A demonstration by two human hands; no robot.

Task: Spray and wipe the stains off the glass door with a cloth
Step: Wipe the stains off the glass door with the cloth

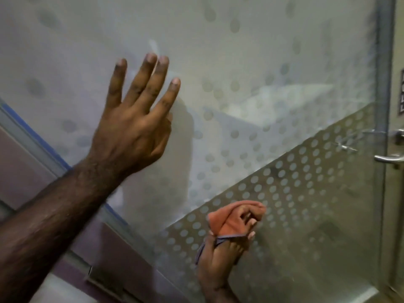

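Left hand (133, 125) flat on glass door (251, 62), cloth (231, 217) lower

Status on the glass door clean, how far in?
Mid-wipe, by the look of it. Done: cannot tell; no spray bottle in view and no clearly cleaned patch. In hand: the right hand grips the orange cloth against the dotted lower band of the glass door; the left hand lies flat, open, higher up. Left: hazy smears near the metal frame.

the glass door (273, 68) fills the view, dotted frosting across it. left hand (133, 125) lies flat at ten o'clock; cloth (231, 219) presses at five o'clock.
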